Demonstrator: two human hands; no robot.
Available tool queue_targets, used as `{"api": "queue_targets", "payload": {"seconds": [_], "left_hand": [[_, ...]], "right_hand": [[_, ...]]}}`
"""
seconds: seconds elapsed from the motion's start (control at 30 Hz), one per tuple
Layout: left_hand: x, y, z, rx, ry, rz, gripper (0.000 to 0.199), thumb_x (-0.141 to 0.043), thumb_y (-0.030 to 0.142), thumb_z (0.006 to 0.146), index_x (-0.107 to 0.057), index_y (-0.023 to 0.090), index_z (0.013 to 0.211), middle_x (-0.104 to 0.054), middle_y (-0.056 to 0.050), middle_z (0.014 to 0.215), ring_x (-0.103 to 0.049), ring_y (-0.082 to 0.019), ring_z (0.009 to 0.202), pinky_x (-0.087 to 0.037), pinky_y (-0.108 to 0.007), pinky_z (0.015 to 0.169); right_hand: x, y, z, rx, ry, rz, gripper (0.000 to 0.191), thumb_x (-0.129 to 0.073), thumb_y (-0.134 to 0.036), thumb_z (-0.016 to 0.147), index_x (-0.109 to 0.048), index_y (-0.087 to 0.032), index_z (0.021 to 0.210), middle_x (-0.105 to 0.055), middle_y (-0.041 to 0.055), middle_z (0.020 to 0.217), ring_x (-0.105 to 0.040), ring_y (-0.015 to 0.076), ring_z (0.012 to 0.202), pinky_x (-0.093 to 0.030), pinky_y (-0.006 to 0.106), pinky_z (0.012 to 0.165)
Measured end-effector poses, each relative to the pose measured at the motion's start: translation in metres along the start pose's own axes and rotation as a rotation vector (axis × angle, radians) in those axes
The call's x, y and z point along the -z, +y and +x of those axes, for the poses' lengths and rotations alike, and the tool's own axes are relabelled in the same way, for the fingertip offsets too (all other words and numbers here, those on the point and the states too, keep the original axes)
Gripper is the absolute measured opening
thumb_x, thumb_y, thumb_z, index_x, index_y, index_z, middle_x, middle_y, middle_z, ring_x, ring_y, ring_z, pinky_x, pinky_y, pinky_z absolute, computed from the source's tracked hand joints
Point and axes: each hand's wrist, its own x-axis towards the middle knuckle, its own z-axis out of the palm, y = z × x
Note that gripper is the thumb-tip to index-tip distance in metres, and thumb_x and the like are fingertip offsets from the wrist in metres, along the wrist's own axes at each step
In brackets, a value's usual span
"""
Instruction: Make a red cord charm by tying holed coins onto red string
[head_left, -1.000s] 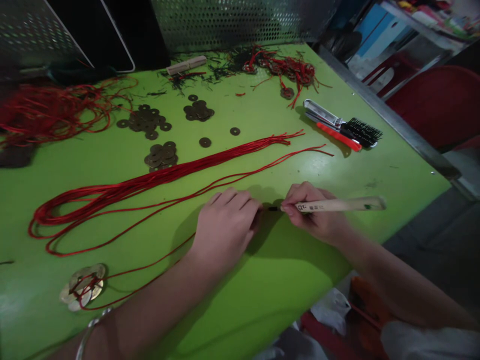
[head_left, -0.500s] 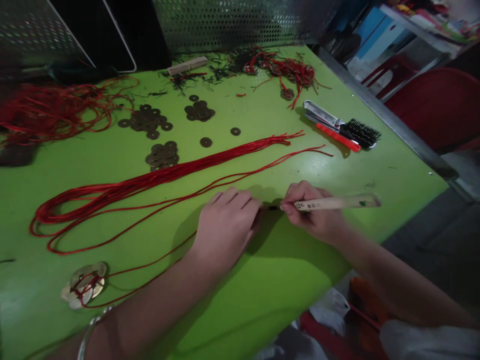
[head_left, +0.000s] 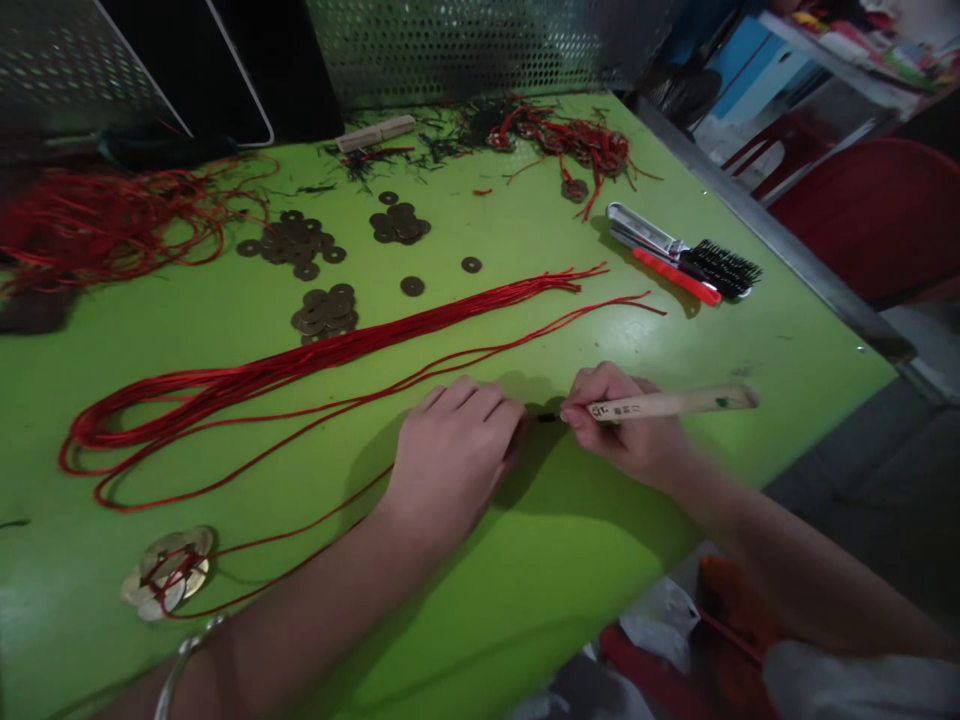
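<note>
My right hand (head_left: 626, 430) grips a pale wooden-handled tool (head_left: 671, 403) with a dark tip pointing left toward my left hand. My left hand (head_left: 450, 455) lies palm down on the green table (head_left: 570, 540), fingers curled over a thin red cord (head_left: 330, 520); what is under the fingers is hidden. That cord runs back to a knotted cluster of brass coins (head_left: 166, 584) at the near left. A long bundle of red cords (head_left: 360, 345) lies across the table just beyond my hands.
Several piles of holed dark coins (head_left: 324, 310) lie further back. A tangle of red cord (head_left: 112, 220) sits far left, cord scraps and coins (head_left: 577, 145) at the back. A black brush (head_left: 720, 268), a red-handled tool (head_left: 671, 273) and a wooden block (head_left: 375, 130) lie nearby. The table edge runs along the right.
</note>
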Motion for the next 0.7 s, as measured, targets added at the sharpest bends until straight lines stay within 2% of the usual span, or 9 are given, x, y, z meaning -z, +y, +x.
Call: {"api": "queue_targets", "payload": {"seconds": [0.1, 0.2, 0.57, 0.7], "left_hand": [[0.0018, 0.0001, -0.0003, -0.084, 0.004, 0.023, 0.01, -0.058, 0.014, 0.082, -0.065, 0.016, 0.088, -0.068, -0.002, 0.087, -0.058, -0.019, 0.077, -0.046, -0.031, 0.065], [0.004, 0.0005, -0.0002, -0.153, -0.013, 0.045, 0.015, -0.059, 0.01, 0.08, -0.066, 0.016, 0.092, -0.069, -0.003, 0.092, -0.059, -0.02, 0.081, -0.046, -0.031, 0.066], [0.0055, 0.0019, -0.0001, -0.223, 0.032, 0.149, 0.012, -0.055, 0.01, 0.083, -0.065, 0.016, 0.082, -0.063, -0.001, 0.072, -0.052, -0.017, 0.066, -0.038, -0.03, 0.057], [0.0061, 0.0049, 0.0011, -0.235, 0.047, 0.173, 0.017, -0.051, 0.006, 0.084, -0.064, 0.015, 0.077, -0.062, -0.001, 0.071, -0.052, -0.016, 0.065, -0.037, -0.03, 0.056]], "right_hand": [[0.0005, -0.0001, 0.0024, -0.042, -0.021, 0.014, 0.018, -0.05, -0.031, 0.089, -0.041, -0.021, 0.077, -0.05, -0.0015, 0.06, -0.046, 0.0114, 0.05, -0.035, 0.024, 0.044], [0.0006, 0.0002, 0.0052, -0.022, -0.03, 0.036, 0.015, -0.049, -0.029, 0.09, -0.042, -0.022, 0.078, -0.051, -0.0012, 0.061, -0.048, 0.0124, 0.051, -0.037, 0.025, 0.044], [-0.0037, 0.0016, 0.008, 0.018, -0.029, -0.05, 0.012, -0.047, -0.027, 0.089, -0.041, -0.023, 0.08, -0.053, 0.001, 0.063, -0.051, 0.0157, 0.055, -0.04, 0.028, 0.049], [-0.0045, 0.0036, 0.0049, 0.044, -0.03, -0.036, 0.011, -0.049, -0.026, 0.089, -0.041, -0.022, 0.081, -0.053, 0.0007, 0.064, -0.051, 0.015, 0.053, -0.038, 0.028, 0.048]]}}
